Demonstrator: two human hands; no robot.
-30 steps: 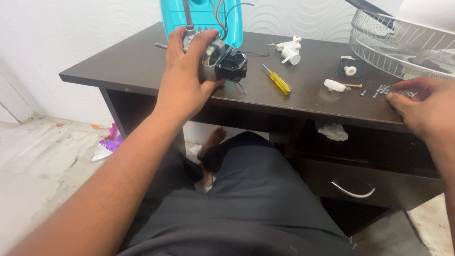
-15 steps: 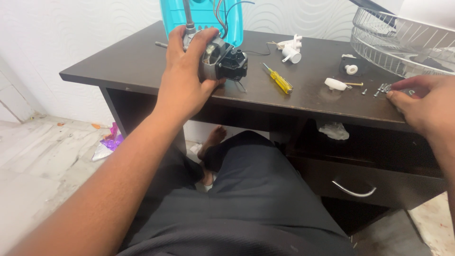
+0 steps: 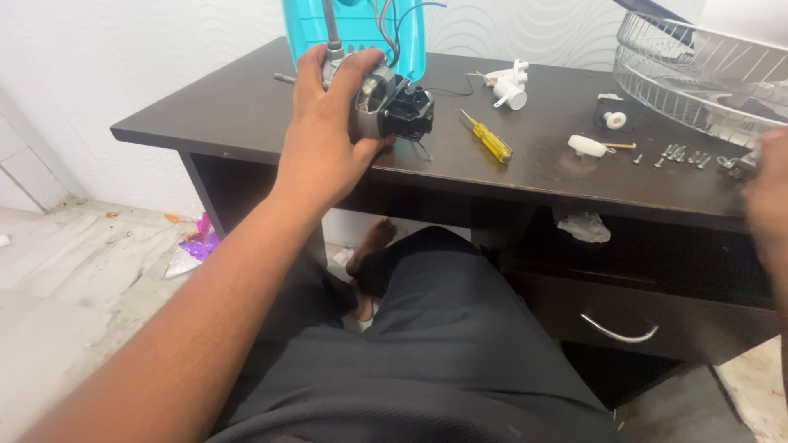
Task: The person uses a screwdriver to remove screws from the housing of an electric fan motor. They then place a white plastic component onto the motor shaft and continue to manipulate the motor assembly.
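The left hand (image 3: pixel 328 131) is clamped round the fan motor (image 3: pixel 392 107) on the desk (image 3: pixel 230 123), while the right hand (image 3: pixel 767 201), blurred so its grip is unclear, hovers by the loose screws (image 3: pixel 681 154), likely picking one next

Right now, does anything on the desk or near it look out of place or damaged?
The motor in the left hand has bare wires showing. Screws lie loose near the desk edge by the right hand. Purple litter lies on the floor.
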